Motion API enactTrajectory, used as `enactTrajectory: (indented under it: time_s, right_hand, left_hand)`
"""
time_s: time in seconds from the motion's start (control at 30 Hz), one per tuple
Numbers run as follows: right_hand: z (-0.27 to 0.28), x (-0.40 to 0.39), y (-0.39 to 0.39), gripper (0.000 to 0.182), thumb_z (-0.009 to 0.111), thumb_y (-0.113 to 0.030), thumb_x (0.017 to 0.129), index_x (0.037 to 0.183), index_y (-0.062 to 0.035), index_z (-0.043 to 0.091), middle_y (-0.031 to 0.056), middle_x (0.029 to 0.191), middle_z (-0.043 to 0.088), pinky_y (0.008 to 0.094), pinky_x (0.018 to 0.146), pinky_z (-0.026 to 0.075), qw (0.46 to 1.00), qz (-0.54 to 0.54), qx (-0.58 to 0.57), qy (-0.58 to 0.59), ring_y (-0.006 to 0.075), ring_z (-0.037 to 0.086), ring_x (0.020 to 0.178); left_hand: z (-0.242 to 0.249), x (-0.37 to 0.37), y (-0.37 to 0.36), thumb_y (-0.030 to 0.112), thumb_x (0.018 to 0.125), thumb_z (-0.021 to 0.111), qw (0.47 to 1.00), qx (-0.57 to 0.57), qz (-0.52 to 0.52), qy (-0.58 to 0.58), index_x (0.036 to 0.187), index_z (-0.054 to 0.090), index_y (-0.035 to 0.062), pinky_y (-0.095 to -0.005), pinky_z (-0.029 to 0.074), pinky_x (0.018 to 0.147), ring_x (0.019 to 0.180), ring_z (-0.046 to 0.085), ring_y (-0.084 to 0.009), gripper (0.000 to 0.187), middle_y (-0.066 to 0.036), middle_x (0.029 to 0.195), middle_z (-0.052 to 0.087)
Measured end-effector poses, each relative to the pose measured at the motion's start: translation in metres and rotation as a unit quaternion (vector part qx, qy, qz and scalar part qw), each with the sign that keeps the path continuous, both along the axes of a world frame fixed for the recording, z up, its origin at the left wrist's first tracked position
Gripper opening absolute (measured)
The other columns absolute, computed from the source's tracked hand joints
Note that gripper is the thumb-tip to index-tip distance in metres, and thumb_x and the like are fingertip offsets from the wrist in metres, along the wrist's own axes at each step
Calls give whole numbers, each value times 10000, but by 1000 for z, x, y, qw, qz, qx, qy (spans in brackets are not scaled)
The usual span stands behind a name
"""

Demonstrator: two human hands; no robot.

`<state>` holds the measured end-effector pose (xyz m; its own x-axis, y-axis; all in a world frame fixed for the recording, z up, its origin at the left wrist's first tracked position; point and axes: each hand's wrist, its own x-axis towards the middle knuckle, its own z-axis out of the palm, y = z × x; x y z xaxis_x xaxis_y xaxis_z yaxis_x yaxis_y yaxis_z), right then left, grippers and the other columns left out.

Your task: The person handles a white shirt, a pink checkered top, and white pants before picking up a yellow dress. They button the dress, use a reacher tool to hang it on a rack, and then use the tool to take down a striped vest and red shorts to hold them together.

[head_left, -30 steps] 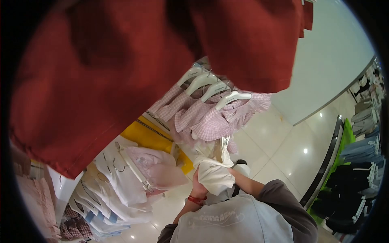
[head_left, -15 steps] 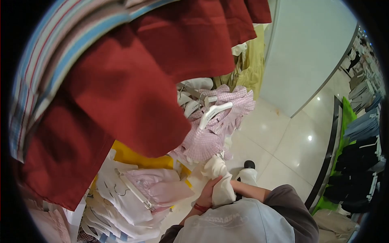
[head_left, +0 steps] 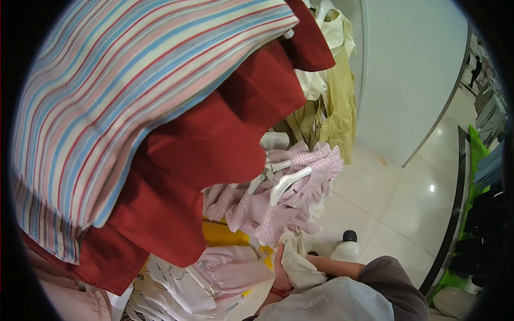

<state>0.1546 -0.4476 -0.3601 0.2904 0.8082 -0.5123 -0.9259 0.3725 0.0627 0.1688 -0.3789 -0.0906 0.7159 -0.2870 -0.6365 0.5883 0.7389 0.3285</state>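
Observation:
A cream-white garment is bunched up in front of my body, low in the view. My left hand, with a red band at the wrist, is closed on its left side. The forearm of my right arm reaches in from the other side; the cloth hides that hand's fingers. Just above the garment hang pink gingham ruffled tops on white hangers. To the left of my left hand, a pale pink garment lies clipped to a hanger over several white garments.
Striped cloth and dark red garments hang close overhead, covering the upper left. Behind the gingham tops hang olive-yellow garments. A white panel stands on the tiled floor. Dark clothes line the right edge.
The view has shifted, so more striped cloth shows and the gingham tops appear lower. My hands stay at the cream-white garment, which sits farther right and lower in view.

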Motion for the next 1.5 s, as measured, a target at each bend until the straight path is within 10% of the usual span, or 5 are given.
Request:
enactTrajectory:
  time_s: [0.53, 0.73, 1.03, 1.27, 1.5]
  right_hand:
    - [-49, -6, -25, 319, 591, -173, 800, 1089, -48, 536, 101, 929, 540, 345, 694, 504, 994, -81, 29, 74, 214, 578, 847]
    - [-72, 42, -92, 174, 552, -55, 787, 957, -18, 558, 82, 847, 533, 320, 655, 507, 947, -204, -242, 55, 195, 569, 783]
    - [-4, 94, -245, 342, 509, -151, 815, 1115, 6, 458, 141, 1067, 549, 385, 874, 422, 832, -523, -186, 10, 280, 527, 985]
    - [5, 106, -300, 355, 484, -174, 835, 1139, 8, 453, 144, 1092, 546, 387, 886, 419, 801, -561, -203, -49, 283, 527, 998]
    - [91, 119, -345, 265, 471, -176, 870, 1095, -37, 485, 88, 1002, 570, 337, 836, 444, 786, -566, -212, -133, 226, 549, 927]
  left_hand:
    - [16, 3, -61, 420, 829, 408, 994, 95, 47, -5, 1150, 462, 43, -406, 434, 841, 951, 533, -290, 498, -136, 1068, 527]
    - [18, 6, -44, 415, 842, 378, 996, 62, 60, -29, 1190, 444, 29, -405, 402, 886, 1003, 518, -308, 524, -162, 1131, 518]
    - [-60, -22, 40, 296, 853, 479, 976, 170, 134, 3, 1145, 468, 1, -365, 439, 839, 932, 559, -278, 415, -142, 1077, 559]
    - [-148, -60, 80, 228, 814, 602, 823, 560, 57, -73, 1014, 534, -3, -277, 425, 730, 822, 525, -133, 313, -71, 938, 580]
    - [-184, -82, 74, 255, 834, 550, 685, 719, -24, -116, 1102, 510, -48, -338, 417, 798, 891, 531, -226, 406, -155, 998, 581]
